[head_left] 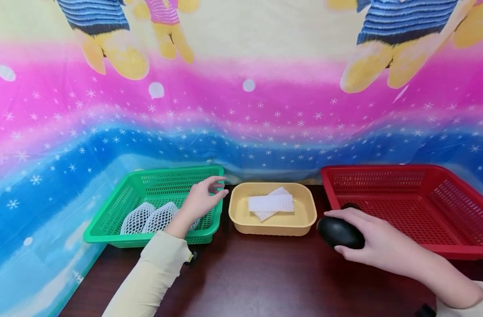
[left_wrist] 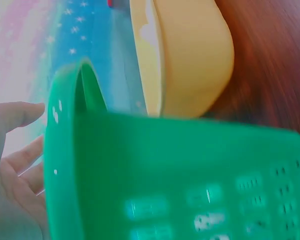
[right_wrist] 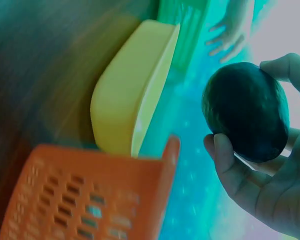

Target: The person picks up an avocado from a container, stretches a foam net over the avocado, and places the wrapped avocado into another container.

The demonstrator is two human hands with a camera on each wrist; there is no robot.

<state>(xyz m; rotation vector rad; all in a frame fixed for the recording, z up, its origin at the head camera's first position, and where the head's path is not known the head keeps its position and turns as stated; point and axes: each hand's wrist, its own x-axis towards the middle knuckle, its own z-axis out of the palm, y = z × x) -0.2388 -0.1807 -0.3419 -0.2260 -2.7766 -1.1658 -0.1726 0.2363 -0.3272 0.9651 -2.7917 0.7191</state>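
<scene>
My right hand (head_left: 377, 240) grips a dark, smooth avocado (head_left: 340, 233) between thumb and fingers, beside the near left corner of the red basket (head_left: 443, 251). In the right wrist view the avocado (right_wrist: 246, 112) looks blackish green, held clear of the surfaces. My left hand (head_left: 201, 200) hovers over the right side of the green basket (head_left: 122, 240), its fingers loosely bent around nothing. White foam nets (head_left: 160, 218) wrapped round rounded things lie in that basket, partly hidden by the left arm. Two flat foam nets (head_left: 270, 203) lie crossed in the yellow tray (head_left: 270, 230).
The yellow tray stands between the two baskets on a dark brown table (head_left: 257, 277). Behind them hangs a patterned cloth (head_left: 241, 110). A dark thing (head_left: 350, 205) shows just behind the right hand, at the red basket's left wall.
</scene>
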